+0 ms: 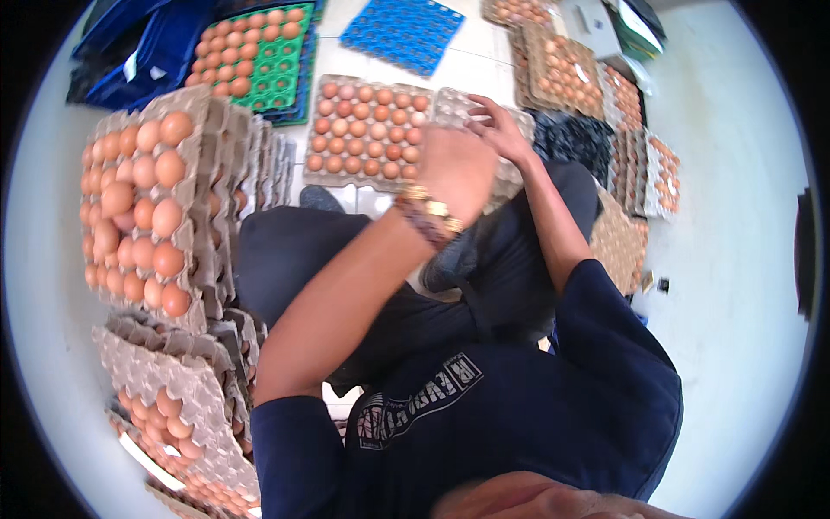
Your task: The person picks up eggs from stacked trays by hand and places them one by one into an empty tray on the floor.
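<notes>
Before me on the floor lies a grey pulp egg tray (308,170) filled with rows of brown eggs (356,128). Beside its right edge is another pulp tray (457,104), whose visible cups hold no eggs; my arms cover part of it. My left hand (459,162), with a gold and brown bracelet at the wrist, is blurred over the border between the trays; its fingers are hidden. My right hand (499,126) is over the right tray with its fingers spread, and nothing shows in it. Which arm is left or right follows from the picture's sides.
Tall stacks of pulp trays with eggs (139,207) rise on the left. A green plastic tray (275,78), partly filled with eggs, lies behind them. A blue plastic tray (402,32) is at the top. A black plastic bag (574,143) and more egg stacks (570,78) stand on the right.
</notes>
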Demonstrator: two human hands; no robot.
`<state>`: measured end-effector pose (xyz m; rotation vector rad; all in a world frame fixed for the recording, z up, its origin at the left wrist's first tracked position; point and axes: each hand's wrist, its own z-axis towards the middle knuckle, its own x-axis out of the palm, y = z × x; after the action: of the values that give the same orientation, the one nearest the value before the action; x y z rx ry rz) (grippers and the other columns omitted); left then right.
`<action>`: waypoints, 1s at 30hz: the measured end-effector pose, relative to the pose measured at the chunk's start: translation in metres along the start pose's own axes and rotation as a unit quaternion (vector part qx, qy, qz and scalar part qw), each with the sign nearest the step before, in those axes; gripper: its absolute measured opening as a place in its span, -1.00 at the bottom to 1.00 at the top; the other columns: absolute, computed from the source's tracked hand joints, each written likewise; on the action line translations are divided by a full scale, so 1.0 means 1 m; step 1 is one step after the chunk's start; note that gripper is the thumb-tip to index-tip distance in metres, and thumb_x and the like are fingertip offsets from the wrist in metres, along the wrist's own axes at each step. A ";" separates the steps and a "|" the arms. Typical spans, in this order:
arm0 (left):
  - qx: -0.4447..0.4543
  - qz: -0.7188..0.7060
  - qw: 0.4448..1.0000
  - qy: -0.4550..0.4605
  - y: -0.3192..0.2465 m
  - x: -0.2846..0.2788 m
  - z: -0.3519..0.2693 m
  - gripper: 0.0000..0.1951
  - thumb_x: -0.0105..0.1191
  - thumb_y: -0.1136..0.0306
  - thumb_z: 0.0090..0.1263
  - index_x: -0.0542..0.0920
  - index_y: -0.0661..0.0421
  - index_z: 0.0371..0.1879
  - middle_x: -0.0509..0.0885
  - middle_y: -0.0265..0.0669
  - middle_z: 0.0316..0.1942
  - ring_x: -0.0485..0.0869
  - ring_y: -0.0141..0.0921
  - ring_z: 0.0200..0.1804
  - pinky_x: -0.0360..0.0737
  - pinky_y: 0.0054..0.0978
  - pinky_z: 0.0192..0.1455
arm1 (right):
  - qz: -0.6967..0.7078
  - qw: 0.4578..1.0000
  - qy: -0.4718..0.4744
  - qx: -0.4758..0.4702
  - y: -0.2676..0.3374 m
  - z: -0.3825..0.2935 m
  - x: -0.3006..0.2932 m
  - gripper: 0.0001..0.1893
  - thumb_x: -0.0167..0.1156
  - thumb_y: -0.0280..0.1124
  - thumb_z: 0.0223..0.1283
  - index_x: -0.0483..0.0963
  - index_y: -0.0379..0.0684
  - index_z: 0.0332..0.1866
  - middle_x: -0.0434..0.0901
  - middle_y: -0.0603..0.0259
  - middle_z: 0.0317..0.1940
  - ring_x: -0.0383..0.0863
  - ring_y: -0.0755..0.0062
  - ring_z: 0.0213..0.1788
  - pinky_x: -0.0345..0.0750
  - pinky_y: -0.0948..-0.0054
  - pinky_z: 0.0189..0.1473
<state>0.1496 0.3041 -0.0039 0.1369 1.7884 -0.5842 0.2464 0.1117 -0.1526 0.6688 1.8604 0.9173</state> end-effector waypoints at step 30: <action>0.027 -0.018 0.998 0.052 0.016 -0.004 -0.014 -0.53 0.06 0.14 0.28 0.53 0.08 0.14 0.69 0.01 -0.23 0.67 -0.06 -0.12 0.57 -0.13 -0.05 | -0.186 0.766 -0.370 0.492 -0.178 -0.324 -0.083 0.31 0.50 0.25 -0.44 -0.05 0.00 0.52 -0.03 -0.33 0.42 0.03 -0.26 0.46 0.16 0.03 0.42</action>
<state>0.1445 0.3256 -0.0030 0.1755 1.8792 -0.6615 -0.0234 -0.1544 -0.1616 1.0168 1.5083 -0.6410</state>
